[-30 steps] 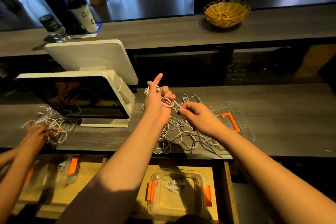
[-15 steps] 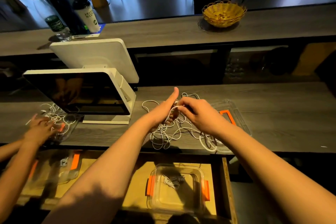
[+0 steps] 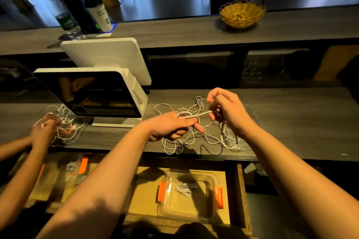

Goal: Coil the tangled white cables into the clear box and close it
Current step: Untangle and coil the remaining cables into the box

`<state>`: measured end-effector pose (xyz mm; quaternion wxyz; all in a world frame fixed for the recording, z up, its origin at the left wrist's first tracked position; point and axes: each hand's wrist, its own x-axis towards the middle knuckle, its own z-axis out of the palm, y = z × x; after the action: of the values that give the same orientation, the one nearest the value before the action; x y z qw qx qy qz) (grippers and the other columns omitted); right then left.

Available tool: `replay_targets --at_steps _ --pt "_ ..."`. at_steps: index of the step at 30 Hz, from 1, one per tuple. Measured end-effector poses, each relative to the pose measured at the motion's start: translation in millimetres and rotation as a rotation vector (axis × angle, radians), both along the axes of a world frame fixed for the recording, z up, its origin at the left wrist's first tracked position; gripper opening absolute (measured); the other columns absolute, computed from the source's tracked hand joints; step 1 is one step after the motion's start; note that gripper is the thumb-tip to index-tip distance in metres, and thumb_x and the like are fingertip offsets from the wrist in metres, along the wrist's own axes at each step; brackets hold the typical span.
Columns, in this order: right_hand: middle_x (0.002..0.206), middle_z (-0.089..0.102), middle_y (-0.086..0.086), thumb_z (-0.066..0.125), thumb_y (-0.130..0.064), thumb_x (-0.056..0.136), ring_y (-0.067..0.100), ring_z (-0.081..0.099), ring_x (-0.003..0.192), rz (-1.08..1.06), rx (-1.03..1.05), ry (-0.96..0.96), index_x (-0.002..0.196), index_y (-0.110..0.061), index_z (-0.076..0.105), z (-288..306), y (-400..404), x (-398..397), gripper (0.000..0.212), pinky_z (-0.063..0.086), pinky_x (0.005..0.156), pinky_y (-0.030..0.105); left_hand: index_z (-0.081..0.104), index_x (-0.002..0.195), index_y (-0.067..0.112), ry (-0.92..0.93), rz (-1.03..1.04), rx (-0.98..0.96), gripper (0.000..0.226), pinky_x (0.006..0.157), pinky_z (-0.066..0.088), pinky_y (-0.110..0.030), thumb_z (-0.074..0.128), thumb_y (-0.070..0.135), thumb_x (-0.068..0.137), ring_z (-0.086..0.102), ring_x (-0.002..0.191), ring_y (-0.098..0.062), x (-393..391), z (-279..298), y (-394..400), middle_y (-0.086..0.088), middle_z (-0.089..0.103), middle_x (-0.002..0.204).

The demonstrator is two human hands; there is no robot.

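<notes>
A tangle of white cables (image 3: pixel 194 137) lies on the dark wooden counter (image 3: pixel 291 122) in front of me. My left hand (image 3: pixel 171 126) is turned sideways with white cable loops wound round its fingers. My right hand (image 3: pixel 227 111) pinches a taut strand that runs from the left hand's fingers. The clear box (image 3: pixel 188 194) with orange clips sits in an open drawer below the counter and holds a small white coil (image 3: pixel 183 189). A clear lid (image 3: pixel 250 114) lies on the counter, mostly hidden behind my right hand.
A white point-of-sale screen (image 3: pixel 93 93) stands left of the cables. Another person's hands (image 3: pixel 44 130) work on a second cable tangle at the far left, above a second clear box (image 3: pixel 68 169). A yellow wicker basket (image 3: pixel 241 13) and bottles (image 3: pixel 77 9) stand on the upper ledge.
My left hand has dropped from upright to sideways with loops on its fingers. My right hand has pulled away to the right and up, drawing a strand taut between the hands.
</notes>
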<state>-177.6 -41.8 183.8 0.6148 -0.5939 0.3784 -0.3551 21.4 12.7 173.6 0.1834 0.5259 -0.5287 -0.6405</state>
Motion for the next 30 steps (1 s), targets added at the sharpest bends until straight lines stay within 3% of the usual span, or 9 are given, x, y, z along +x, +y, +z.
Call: replay_targets --at_steps 6,10,14,16,19,22,25,28,30 --pt "0.053 0.048 0.016 0.033 -0.006 0.092 0.015 0.042 0.041 0.025 0.014 0.062 0.078 -0.002 0.059 -14.0 6.2 -3.4 0.030 0.032 0.042 0.021 0.062 0.129 0.022 0.346 0.286 -0.017 0.044 0.042 0.016 -0.022 0.040 0.046 0.099 0.015 0.048 -0.011 0.3 -11.4 10.9 0.003 0.019 0.059" --pt "0.051 0.048 -0.004 0.037 -0.012 0.097 0.001 0.039 0.042 0.036 0.028 0.136 0.080 -0.001 0.062 -22.9 20.6 1.8 0.032 0.030 0.043 0.013 0.054 0.135 0.014 0.621 0.694 -0.092 0.049 0.039 0.027 -0.017 0.037 0.045 0.101 0.034 0.047 -0.005 -1.8 -25.2 1.9 0.004 0.039 0.060" --pt "0.058 0.039 -0.005 0.040 -0.012 0.098 0.002 0.033 0.046 0.121 -0.004 0.147 0.097 0.000 0.062 -39.0 33.3 7.8 0.024 0.028 0.043 0.014 0.062 0.121 0.020 0.835 1.029 -0.102 0.042 0.072 0.050 -0.029 0.031 0.043 0.103 0.063 0.092 -0.017 -4.5 -23.5 -5.7 -0.009 0.065 0.103" --pt "0.060 0.041 -0.007 0.049 -0.020 0.098 0.005 0.035 0.049 0.221 -0.114 0.235 0.103 -0.013 0.060 -47.5 38.9 9.2 0.014 0.031 0.046 0.017 0.060 0.122 0.021 0.977 1.124 -0.097 0.043 0.085 0.051 -0.035 0.028 0.044 0.104 0.066 0.101 -0.022 -4.6 -23.8 -7.6 -0.009 0.068 0.107" --pt "0.063 0.048 -0.009 0.054 -0.031 0.096 0.006 0.040 0.054 0.329 -0.225 0.404 0.094 -0.024 0.061 -55.3 46.4 10.9 0.011 0.036 0.052 0.022 0.057 0.126 0.017 1.169 1.294 -0.070 0.045 0.071 0.055 -0.032 0.030 0.045 0.103 0.066 0.066 -0.014 -0.3 -23.7 -12.7 -0.004 0.065 0.074" --pt "0.070 0.054 -0.010 0.051 -0.026 0.098 0.001 0.047 0.061 0.388 -0.218 0.471 0.089 -0.020 0.063 -56.1 52.8 10.0 0.015 0.041 0.061 0.023 0.056 0.127 0.017 1.028 1.412 -0.087 0.045 0.040 0.032 -0.018 0.031 0.046 0.103 0.032 0.038 -0.005 6.9 -29.0 -21.8 0.005 0.039 0.049" --pt "0.078 0.063 -0.003 0.050 -0.023 0.098 0.008 0.056 0.068 0.437 -0.281 0.488 0.086 -0.021 0.063 -48.2 57.9 10.1 0.018 0.045 0.067 0.027 0.060 0.125 0.019 0.670 1.337 -0.175 0.042 0.036 0.022 -0.019 0.034 0.044 0.104 0.023 0.038 -0.004 4.0 -37.6 -22.5 0.007 0.031 0.049" --pt "0.072 0.062 0.000 0.053 -0.026 0.095 0.012 0.053 0.064 0.462 -0.417 0.511 0.081 -0.019 0.061 -34.3 61.5 12.9 0.017 0.044 0.062 0.031 0.066 0.118 0.021 0.151 1.017 -0.255 0.042 0.037 0.021 -0.019 0.035 0.046 0.103 0.025 0.043 -0.007 -5.3 -52.6 -17.0 0.007 0.031 0.055" --pt "0.072 0.062 0.003 0.054 -0.026 0.093 0.014 0.054 0.063 0.421 -0.493 0.499 0.083 -0.018 0.060 -23.3 58.4 13.6 0.015 0.045 0.061 0.035 0.072 0.104 0.020 -0.066 0.758 -0.208 0.046 0.043 0.034 -0.020 0.041 0.053 0.098 0.036 0.049 -0.012 -14.1 -56.9 -11.5 0.002 0.042 0.059"
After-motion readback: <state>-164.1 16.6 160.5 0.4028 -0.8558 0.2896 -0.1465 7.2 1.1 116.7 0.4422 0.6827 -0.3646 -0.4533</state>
